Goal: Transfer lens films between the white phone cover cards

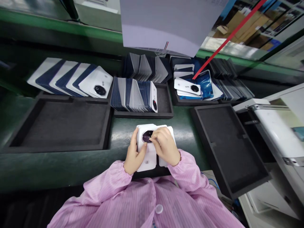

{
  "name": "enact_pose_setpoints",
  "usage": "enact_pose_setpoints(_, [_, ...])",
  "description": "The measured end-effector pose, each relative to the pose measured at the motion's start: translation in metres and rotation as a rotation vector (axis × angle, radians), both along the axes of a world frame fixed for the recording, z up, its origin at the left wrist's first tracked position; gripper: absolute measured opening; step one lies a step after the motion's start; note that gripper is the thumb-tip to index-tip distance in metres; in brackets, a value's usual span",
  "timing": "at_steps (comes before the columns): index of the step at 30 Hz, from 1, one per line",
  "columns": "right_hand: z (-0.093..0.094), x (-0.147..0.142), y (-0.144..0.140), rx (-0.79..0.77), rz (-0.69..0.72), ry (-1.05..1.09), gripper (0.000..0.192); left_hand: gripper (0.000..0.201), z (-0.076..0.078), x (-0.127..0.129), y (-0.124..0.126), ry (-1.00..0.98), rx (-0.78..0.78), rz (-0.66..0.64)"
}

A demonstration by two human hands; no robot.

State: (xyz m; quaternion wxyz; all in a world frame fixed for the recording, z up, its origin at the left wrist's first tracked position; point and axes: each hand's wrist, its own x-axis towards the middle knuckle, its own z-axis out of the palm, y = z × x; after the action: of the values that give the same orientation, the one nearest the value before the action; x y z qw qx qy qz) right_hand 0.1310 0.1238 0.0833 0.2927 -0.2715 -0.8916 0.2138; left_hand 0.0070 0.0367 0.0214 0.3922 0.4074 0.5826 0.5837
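Observation:
A white phone back cover [148, 158] lies at the bench's front edge, on top of at least one more cover. My left hand [133, 155] grips its left side, with the thumb across the face and the fingers along the edge. Over the dark camera window [146, 136] near the cover's top, my right hand [167, 146] is closed in a pinch. What its fingertips hold, if anything, is too small to make out. Partly hidden under that hand are more white covers [171, 130].
Behind my hands, a black foam tray [165, 114] holds a row of covers [134, 95]. White and dark blue covers [95, 80] fan out behind the left tray [59, 148]. Loose covers [186, 86] fill another tray. A black tray [228, 142] sits angled at right. A sheet [163, 22] hangs above.

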Motion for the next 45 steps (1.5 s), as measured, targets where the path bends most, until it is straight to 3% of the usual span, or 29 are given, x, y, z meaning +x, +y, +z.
enact_pose_setpoints(5, [-0.017, 0.0, -0.019, 0.115, 0.122, 0.159, 0.018, 0.069, 0.005, -0.002, 0.004, -0.224, -0.048, 0.027])
enact_pose_setpoints(14, [-0.023, 0.001, -0.035, 0.118, 0.115, 0.318, 0.027, 0.072, 0.003, -0.003, 0.004, -0.207, -0.01, 0.02])
enact_pose_setpoints(45, [-0.023, 0.002, -0.04, 0.05, 0.142, 0.352, 0.029, 0.071, 0.0, -0.003, 0.002, -0.176, 0.018, 0.022])
